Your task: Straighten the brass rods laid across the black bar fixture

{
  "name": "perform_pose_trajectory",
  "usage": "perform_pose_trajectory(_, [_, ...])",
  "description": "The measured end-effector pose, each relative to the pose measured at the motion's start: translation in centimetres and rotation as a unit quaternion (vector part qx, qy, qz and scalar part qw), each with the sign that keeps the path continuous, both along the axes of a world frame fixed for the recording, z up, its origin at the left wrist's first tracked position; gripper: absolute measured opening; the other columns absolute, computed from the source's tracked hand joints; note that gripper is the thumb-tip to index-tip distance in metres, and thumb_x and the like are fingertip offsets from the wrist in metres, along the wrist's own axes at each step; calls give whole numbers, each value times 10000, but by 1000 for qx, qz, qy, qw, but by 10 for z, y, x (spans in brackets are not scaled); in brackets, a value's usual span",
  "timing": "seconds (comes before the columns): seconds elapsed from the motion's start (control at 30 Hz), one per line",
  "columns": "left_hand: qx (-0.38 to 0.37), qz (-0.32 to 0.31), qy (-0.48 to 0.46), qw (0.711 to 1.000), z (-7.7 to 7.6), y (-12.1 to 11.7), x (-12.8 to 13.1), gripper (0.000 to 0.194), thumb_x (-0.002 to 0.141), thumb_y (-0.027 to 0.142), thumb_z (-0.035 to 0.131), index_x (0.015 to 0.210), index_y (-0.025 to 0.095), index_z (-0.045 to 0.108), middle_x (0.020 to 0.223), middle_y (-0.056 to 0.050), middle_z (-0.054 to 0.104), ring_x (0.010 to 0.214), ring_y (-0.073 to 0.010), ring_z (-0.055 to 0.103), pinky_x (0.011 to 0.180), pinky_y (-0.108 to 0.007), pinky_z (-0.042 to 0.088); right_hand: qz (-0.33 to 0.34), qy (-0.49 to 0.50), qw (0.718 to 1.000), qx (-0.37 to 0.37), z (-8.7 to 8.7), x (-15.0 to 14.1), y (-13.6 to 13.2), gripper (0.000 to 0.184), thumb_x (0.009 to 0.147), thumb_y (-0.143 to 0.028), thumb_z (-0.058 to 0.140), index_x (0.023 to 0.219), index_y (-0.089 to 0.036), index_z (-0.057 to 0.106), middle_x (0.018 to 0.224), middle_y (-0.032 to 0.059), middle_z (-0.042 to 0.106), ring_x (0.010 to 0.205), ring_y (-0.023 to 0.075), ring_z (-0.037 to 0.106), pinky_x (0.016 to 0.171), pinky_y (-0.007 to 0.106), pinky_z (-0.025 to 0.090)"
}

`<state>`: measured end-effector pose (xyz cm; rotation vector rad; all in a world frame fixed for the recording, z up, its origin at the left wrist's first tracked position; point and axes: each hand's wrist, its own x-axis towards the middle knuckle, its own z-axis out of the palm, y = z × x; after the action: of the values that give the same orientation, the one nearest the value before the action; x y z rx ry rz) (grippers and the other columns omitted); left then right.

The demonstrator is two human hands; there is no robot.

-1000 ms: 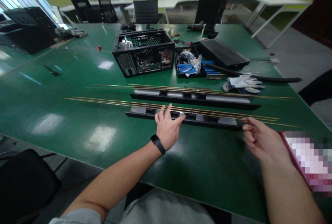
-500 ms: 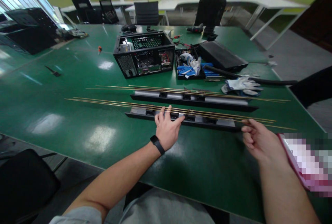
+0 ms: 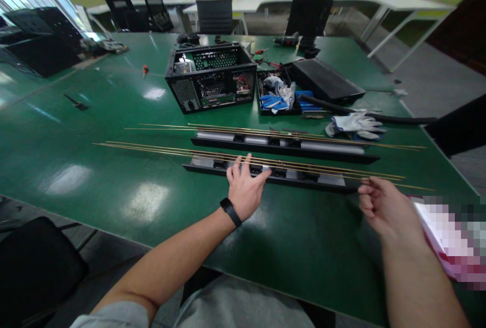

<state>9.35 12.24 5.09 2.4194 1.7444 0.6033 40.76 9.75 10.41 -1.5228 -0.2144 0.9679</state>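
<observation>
My left hand [image 3: 245,186] lies across the nearer black channel strip [image 3: 205,167], fingers spread over the thin brass-coloured rods [image 3: 152,151] that run along it. The strip has grey lining and black blocks inside. At the strip's right end, my right hand [image 3: 383,206] is closed, thumb and fingertips pinched at one of the rods; the exact contact is hard to see. Behind lies a second similar strip [image 3: 330,155] with more thin rods [image 3: 395,147] over it.
An open computer case [image 3: 186,97] stands behind the strips. To its right are a tray with blue-and-white gloves [image 3: 279,101], a black panel [image 3: 326,80] and another glove pair [image 3: 357,125]. A screwdriver-like orange tool [image 3: 145,69] lies left on the green table [image 3: 125,237].
My right hand has shifted slightly right along the rods. My left hand stays where it was, and the strips have not visibly moved.
</observation>
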Motion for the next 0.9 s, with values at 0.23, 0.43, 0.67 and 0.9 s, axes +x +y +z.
perform_pose_trajectory(0.23, [-4,5,-1,1000,-1,0,1,417,1100,322,557,1436,463,759,1793,-134,419,1646,-448,335,1224,-716,378,-2,-7,1000,1,-6,1,2,93,853,-222,684,811,-153,637,655,4,568,341,73,341,255,196,197])
perform_pose_trajectory(0.43, [-11,4,-6,1000,-1,1,1,401,1094,319,571,1403,467,781,1792,-114,428,1651,-445,329,1218,-713,387,-1,-7,1000,6,-9,3,3,94,848,-202,695,784,-148,652,657,9,573,345,76,358,257,196,206])
perform_pose_trajectory(0.67, [-7,-2,-4,1000,-4,1,0,410,1085,291,580,1396,462,786,1802,-132,407,1645,-475,327,1211,-738,368,1,-4,1000,4,-9,3,3,136,927,-153,628,791,-149,639,642,0,552,346,73,344,262,192,203])
perform_pose_trajectory(0.9, [0,-7,-1,1000,-8,1,0,406,1099,312,561,1412,453,778,1790,-159,415,1629,-486,346,1196,-739,375,0,-5,1000,-9,-7,-2,2,178,995,-137,573,823,-165,612,637,-17,533,348,69,337,271,190,192])
